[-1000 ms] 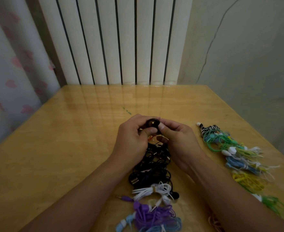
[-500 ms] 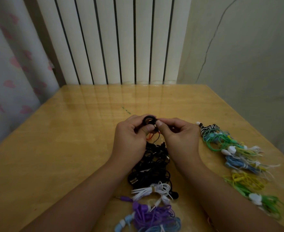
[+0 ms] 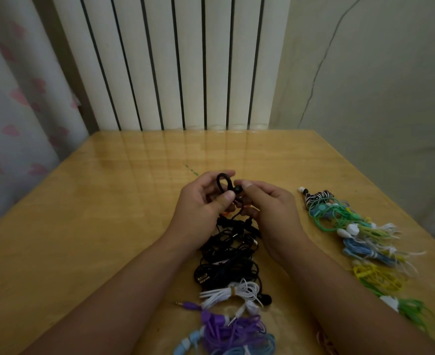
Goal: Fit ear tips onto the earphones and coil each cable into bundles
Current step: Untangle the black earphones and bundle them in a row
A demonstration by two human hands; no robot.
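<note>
Two hands met just above the middle of the frame over the wooden desk. The left hand had its grip curled round a black earphone cable, looped above its thumb. The right hand pinched the black earbud between thumb and fingertip. Below the hands, a heap of black earphones lay on the desk, with a white bundle and a purple bundle toward the bottom edge. At right, a row of green, blue and yellow bundles ran down the desk.
</note>
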